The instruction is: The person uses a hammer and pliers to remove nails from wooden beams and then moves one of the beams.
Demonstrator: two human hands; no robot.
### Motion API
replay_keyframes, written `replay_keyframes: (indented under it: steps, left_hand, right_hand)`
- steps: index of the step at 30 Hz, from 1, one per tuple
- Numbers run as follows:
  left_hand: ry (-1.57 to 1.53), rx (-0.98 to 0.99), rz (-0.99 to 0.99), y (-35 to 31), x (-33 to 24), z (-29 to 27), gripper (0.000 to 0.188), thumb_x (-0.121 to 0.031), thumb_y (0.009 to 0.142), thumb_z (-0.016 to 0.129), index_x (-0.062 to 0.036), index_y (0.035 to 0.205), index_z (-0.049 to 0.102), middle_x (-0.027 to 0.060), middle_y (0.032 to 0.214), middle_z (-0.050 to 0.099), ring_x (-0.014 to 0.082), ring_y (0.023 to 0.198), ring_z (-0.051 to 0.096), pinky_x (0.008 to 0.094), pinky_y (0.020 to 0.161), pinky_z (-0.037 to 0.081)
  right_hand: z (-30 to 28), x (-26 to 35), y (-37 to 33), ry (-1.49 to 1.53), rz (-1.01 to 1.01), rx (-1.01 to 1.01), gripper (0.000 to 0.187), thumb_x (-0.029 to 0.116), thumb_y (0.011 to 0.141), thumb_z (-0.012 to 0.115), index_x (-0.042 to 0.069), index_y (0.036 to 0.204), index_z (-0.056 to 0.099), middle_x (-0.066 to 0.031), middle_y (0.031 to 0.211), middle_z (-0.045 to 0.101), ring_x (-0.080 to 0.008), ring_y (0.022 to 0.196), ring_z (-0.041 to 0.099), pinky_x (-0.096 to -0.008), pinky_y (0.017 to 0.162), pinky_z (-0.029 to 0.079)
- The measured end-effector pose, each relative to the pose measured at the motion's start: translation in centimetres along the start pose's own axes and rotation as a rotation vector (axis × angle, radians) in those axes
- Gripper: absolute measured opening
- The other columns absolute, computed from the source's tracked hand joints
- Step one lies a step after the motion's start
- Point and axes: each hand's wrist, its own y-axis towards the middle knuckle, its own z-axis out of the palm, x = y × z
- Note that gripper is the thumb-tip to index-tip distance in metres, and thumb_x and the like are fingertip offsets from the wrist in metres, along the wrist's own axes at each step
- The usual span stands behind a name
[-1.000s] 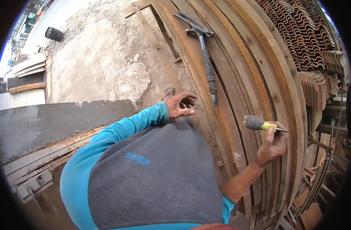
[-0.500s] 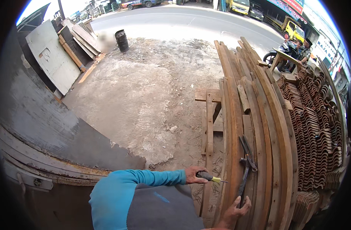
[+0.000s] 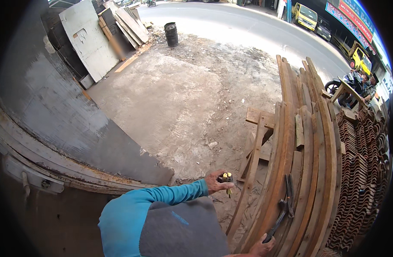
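Observation:
My left hand (image 3: 214, 182), at the end of a blue sleeve, is closed around a screwdriver (image 3: 225, 177) with a dark and yellow handle. It is held in the air to the left of a stack of long wooden beams (image 3: 286, 141). Low on the stack, my right hand (image 3: 261, 247) is closed on the black grip of what looks like a hammer (image 3: 273, 227). The hammer lies along the beams with its head away from me. Beside that head lies a dark long-handled tool (image 3: 289, 188), perhaps pincers.
Wooden trestle pieces (image 3: 257, 145) stand left of the beams. Stacked roof tiles (image 3: 359, 184) line the right side. A grey panel (image 3: 76, 120) leans on the left. Farther off are a black drum (image 3: 171, 35), a white board (image 3: 87, 40), a motorbike (image 3: 348, 88) and the road.
The view has swung, so the scene sits farther right. The screwdriver has turned from pointing right to pointing downward. My right fingers have closed round the hammer grip.

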Motion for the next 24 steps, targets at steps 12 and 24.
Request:
replay_keyframes:
  steps: [12, 24]
  left_hand:
    - [0.203, 0.238, 0.014, -4.9, -0.7, 5.3, 0.061, -0.048, 0.085, 0.074, -0.0034, 0.123, 0.056, 0.0096, 0.104, 0.064, 0.0194, 0.096, 0.061, 0.0341, 0.086, 0.051]
    - [-0.007, 0.294, 0.036, -5.0, 2.4, 9.3, 0.033, -0.028, 0.091, 0.072, -0.003, 0.106, 0.057, 0.0022, 0.082, 0.062, 0.0107, 0.074, 0.062, 0.0264, 0.066, 0.051]
  right_hand:
    - [4.3, -6.3, -0.3, 0.073, -0.077, -0.093, 0.036, 0.026, 0.088, 0.07, -0.002, 0.108, 0.059, -0.0216, 0.101, 0.061, -0.0421, 0.094, 0.06, -0.0515, 0.08, 0.048]
    - [1.6, -4.3, 0.6, 0.053, -0.032, -0.134, 0.038, 0.034, 0.087, 0.069, 0.001, 0.103, 0.059, -0.021, 0.1, 0.061, -0.039, 0.097, 0.062, -0.0489, 0.082, 0.053]
